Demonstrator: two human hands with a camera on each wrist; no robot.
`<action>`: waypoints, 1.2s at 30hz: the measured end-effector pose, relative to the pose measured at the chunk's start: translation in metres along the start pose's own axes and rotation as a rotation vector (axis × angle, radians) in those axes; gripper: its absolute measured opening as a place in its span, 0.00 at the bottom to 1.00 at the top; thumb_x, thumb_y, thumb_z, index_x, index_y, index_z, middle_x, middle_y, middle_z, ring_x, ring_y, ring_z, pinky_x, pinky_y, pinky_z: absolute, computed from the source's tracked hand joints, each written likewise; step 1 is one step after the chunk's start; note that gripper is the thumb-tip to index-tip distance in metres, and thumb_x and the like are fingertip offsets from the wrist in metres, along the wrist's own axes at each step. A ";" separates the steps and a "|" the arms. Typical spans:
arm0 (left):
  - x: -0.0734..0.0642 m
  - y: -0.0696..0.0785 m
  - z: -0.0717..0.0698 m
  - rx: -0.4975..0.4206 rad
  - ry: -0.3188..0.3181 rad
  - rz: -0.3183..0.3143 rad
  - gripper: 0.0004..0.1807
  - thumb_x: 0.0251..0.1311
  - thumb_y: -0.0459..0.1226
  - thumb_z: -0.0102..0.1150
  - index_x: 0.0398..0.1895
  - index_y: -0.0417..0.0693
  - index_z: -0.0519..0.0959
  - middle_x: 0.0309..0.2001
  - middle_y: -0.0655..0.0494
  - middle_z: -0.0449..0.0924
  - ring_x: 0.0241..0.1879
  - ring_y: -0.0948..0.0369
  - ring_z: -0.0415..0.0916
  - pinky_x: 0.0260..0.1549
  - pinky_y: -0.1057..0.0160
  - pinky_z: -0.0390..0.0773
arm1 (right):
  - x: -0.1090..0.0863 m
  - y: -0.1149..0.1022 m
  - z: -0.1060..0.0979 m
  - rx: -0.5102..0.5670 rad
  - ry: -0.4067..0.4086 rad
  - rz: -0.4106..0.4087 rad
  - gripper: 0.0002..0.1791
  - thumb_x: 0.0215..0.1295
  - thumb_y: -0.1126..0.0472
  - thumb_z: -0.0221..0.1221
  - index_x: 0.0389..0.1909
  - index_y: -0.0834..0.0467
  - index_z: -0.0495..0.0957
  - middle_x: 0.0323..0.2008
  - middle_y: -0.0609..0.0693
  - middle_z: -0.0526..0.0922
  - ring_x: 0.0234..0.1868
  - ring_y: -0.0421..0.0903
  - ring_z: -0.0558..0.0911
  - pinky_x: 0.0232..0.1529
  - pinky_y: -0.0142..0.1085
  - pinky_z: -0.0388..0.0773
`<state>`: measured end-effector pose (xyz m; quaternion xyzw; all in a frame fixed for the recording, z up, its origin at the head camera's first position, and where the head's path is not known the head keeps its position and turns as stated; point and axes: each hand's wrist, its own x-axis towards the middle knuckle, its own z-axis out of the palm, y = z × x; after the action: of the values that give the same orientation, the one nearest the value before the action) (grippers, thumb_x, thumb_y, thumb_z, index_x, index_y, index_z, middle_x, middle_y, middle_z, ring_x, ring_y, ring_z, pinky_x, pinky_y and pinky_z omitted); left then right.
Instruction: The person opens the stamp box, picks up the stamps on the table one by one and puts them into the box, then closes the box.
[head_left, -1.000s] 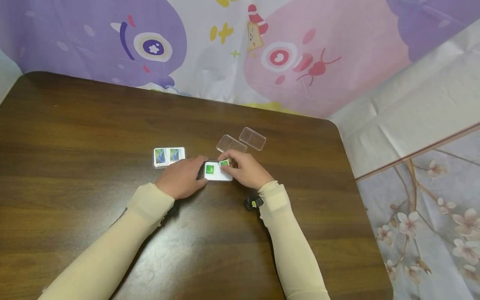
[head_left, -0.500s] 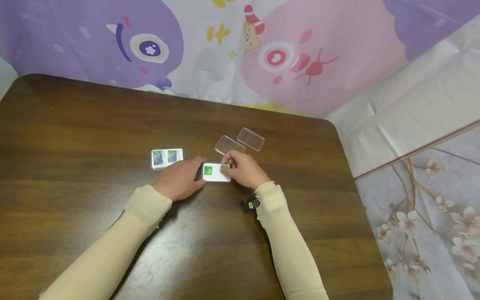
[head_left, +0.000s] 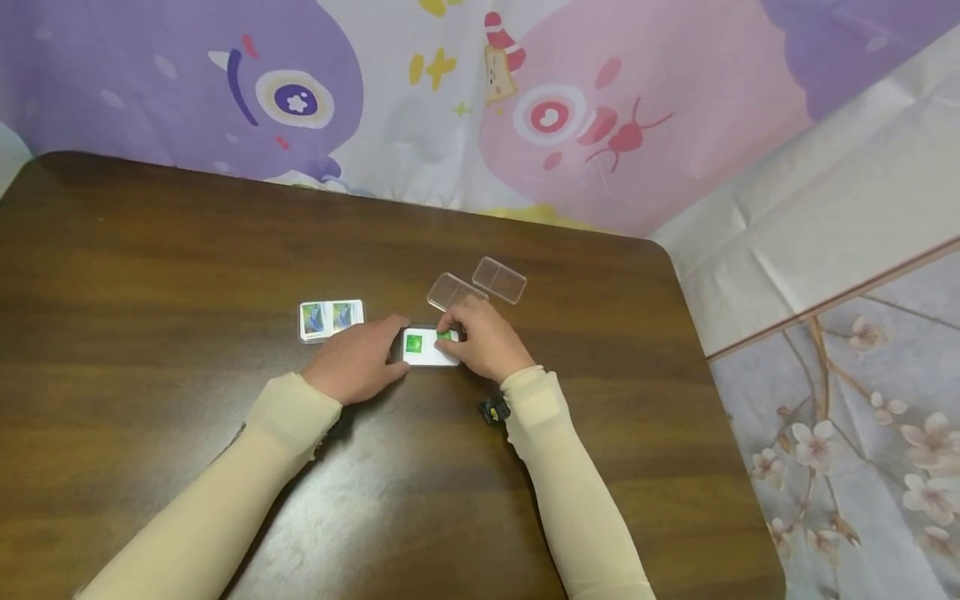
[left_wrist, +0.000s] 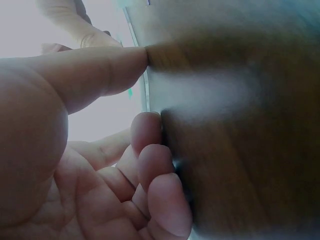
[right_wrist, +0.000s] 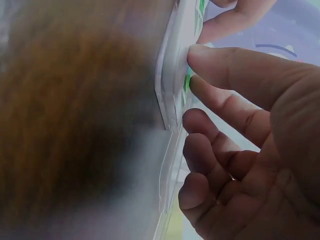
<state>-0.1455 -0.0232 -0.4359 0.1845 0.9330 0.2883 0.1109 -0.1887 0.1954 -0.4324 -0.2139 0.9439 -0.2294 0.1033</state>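
Observation:
My left hand (head_left: 356, 357) holds the left end of a flat white-topped case (head_left: 429, 359) between thumb and index finger, on the table. A green square print (head_left: 413, 343) shows on the case's left half. On the right half, my right hand (head_left: 489, 342) has its thumb and index finger at a small green-printed card (head_left: 444, 336), which they partly hide. In the right wrist view, the thumb and index fingertip touch the white top with a bit of green (right_wrist: 187, 82) between them. The other fingers curl loosely beside the clear edge.
A second white case (head_left: 331, 321) with two picture cards lies left of the hands. Behind the right hand are two clear plastic lids (head_left: 452, 292), (head_left: 500, 279), each with a line across the middle. The brown wooden table (head_left: 187, 242) meets a printed cloth backdrop (head_left: 420, 150).
The small green card, earlier tilted in the right fingers, now lies lower against the case's right half. The right thumb has shifted left over the white top. The left hand keeps its hold.

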 end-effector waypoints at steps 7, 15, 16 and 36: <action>-0.001 0.001 0.001 -0.003 0.010 0.006 0.30 0.66 0.40 0.65 0.68 0.38 0.71 0.50 0.44 0.84 0.36 0.54 0.77 0.39 0.50 0.77 | -0.004 -0.005 0.000 -0.027 -0.019 -0.019 0.09 0.67 0.56 0.70 0.44 0.53 0.86 0.43 0.47 0.79 0.44 0.43 0.75 0.48 0.38 0.76; -0.002 0.000 0.002 -0.001 0.002 0.005 0.30 0.67 0.41 0.64 0.69 0.39 0.71 0.52 0.43 0.83 0.38 0.54 0.78 0.39 0.50 0.77 | -0.015 -0.011 -0.004 -0.164 -0.063 -0.131 0.14 0.72 0.53 0.65 0.53 0.53 0.87 0.49 0.48 0.82 0.45 0.43 0.78 0.48 0.37 0.77; -0.001 0.000 0.002 0.003 0.001 0.006 0.31 0.67 0.41 0.64 0.70 0.39 0.70 0.53 0.43 0.83 0.39 0.53 0.78 0.40 0.50 0.77 | -0.016 -0.011 -0.004 -0.179 -0.066 -0.146 0.15 0.72 0.53 0.64 0.54 0.53 0.87 0.49 0.48 0.82 0.45 0.43 0.78 0.49 0.37 0.77; -0.001 0.002 -0.001 0.001 -0.008 -0.012 0.34 0.67 0.42 0.64 0.72 0.36 0.67 0.60 0.38 0.80 0.52 0.45 0.81 0.53 0.44 0.77 | -0.007 0.017 -0.030 -0.081 0.123 0.057 0.26 0.68 0.56 0.67 0.63 0.60 0.77 0.57 0.55 0.79 0.52 0.50 0.78 0.53 0.44 0.79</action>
<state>-0.1439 -0.0226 -0.4340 0.1802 0.9337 0.2866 0.1164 -0.1972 0.2234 -0.4137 -0.1764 0.9627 -0.2008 0.0427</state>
